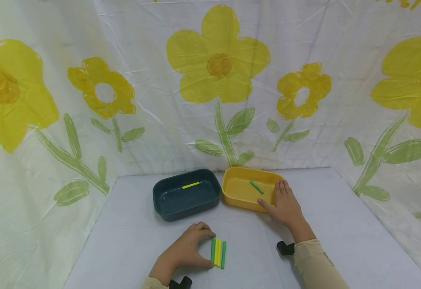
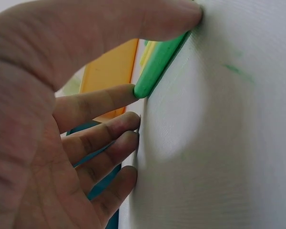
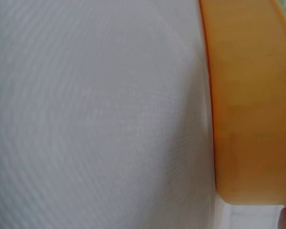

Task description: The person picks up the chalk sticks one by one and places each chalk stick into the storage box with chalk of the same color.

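My left hand spans a short green stick on the white table, thumb at its near end and index finger at its far end. In the left wrist view, thumb and index finger touch the two ends of this green stick; the other fingers extend beyond it. Two yellow sticks and another green stick lie alongside to the right. My right hand rests on the right end of a yellow bin, fingers extended over its rim. Inside the bin lies a green stick.
Left of the yellow bin stands a dark blue bin holding one yellow stick. Both bins are near the table's back edge, before a flower-painted curtain. A green smudge marks the white cloth in the left wrist view.
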Available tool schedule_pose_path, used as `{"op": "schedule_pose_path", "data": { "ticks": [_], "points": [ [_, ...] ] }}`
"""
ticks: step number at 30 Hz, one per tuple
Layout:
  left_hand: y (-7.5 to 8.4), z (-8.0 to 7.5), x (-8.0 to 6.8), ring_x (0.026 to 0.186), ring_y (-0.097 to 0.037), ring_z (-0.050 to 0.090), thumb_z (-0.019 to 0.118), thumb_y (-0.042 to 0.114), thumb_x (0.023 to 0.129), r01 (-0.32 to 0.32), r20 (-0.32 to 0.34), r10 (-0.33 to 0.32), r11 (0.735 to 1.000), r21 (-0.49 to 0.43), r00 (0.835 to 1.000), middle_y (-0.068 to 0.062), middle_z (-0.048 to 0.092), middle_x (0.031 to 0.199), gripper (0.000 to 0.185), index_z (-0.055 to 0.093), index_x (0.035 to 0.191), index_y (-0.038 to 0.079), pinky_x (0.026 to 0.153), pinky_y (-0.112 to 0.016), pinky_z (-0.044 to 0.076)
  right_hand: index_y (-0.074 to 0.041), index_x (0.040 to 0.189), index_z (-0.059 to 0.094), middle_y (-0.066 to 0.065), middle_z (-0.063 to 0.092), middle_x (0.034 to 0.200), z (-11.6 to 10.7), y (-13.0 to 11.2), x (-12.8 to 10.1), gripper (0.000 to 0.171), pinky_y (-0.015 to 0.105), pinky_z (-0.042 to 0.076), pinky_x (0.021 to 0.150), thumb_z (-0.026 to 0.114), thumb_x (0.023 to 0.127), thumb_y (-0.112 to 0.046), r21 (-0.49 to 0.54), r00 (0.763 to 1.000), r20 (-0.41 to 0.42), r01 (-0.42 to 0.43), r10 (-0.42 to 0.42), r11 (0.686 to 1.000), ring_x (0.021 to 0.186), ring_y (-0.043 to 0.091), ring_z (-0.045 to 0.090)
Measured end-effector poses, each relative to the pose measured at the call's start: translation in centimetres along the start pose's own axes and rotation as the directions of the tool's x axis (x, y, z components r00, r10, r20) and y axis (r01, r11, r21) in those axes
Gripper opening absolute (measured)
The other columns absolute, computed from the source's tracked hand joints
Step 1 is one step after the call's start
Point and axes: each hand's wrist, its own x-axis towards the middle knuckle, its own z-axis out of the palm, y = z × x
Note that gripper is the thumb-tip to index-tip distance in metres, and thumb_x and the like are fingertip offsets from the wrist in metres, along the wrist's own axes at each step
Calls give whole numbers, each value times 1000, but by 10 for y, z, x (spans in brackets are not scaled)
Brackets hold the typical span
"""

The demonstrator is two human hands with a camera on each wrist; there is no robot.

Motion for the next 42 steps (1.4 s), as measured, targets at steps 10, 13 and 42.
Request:
{"op": "schedule_pose_path", "data": {
  "ticks": [10, 13, 42],
  "points": [
    [1, -1, 0, 132, -17, 52, 97, 54, 68, 3, 13, -3, 1000, 2, 1000, 15, 59, 131, 75, 72, 134, 30, 120, -51, 46, 15, 163, 10, 33, 7, 174, 1, 1, 0, 120, 61, 12, 133, 48, 98, -79, -3, 1000, 1, -11, 11, 1000, 164, 47, 5],
    [2, -1, -1, 132, -16, 52, 96, 54, 68, -3, 12, 3, 1000, 7, 1000, 16, 59, 131, 75, 71, 135, 29, 120, -51, 46, 15, 163, 10, 33, 8, 174, 1, 1, 0, 120, 61, 13, 133, 48, 98, -78, 2, 1000, -3, -8, 8, 1000, 164, 47, 5],
    [2, 0, -1, 128, -13, 52, 95, 51, 70, -27, 6, 27, 1000, 12, 1000, 17, 59, 128, 73, 70, 135, 30, 119, -49, 47, 16, 163, 11, 34, 7, 174, 0, 0, 0, 119, 62, 11, 132, 48, 99, -77, 6, 1000, 4, -1, 0, 1000, 164, 49, 5]
  ]
}}
